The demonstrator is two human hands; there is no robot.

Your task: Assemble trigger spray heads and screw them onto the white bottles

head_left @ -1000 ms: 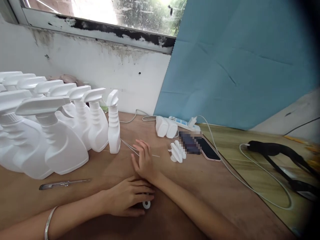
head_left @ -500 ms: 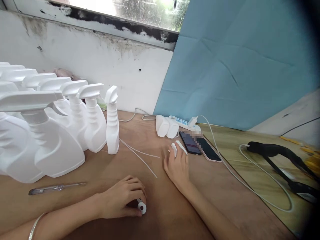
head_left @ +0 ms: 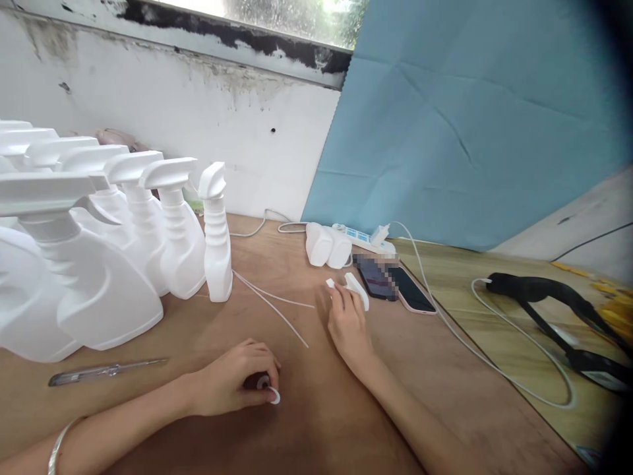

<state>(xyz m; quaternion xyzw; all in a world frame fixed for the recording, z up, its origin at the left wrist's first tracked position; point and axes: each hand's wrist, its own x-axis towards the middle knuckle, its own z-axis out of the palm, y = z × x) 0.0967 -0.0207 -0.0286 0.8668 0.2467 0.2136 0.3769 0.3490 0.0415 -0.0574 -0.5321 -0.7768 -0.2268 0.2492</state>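
Note:
My left hand (head_left: 237, 379) is over the near part of the table, thumb and fingers pinching a small white ring (head_left: 275, 396). A second small pale ring (head_left: 262, 381) shows under its curled fingers. Farther right, my right hand (head_left: 351, 333) has its fingers closed round a white plastic sprayer piece (head_left: 330, 283), mostly hidden by the fingers. Beside those fingers lies a white sprayer trigger (head_left: 357, 292). Two thin white tubes (head_left: 277, 310) lie between my hands and the nearest upright white spray bottle (head_left: 217, 244).
Several white spray bottles (head_left: 109, 284) crowd the left side. A clear-handled screwdriver (head_left: 99, 373) lies before them. Toward the back are white bottles (head_left: 319, 244), a power strip (head_left: 366, 239), a dark phone (head_left: 373, 277) and a pink-edged phone (head_left: 413, 293). A white cable (head_left: 465, 343) loops right.
My right fingers have drawn in round one white piece, which is now apart from the other. The ring in my left hand has turned edge-on, and the view has shifted slightly.

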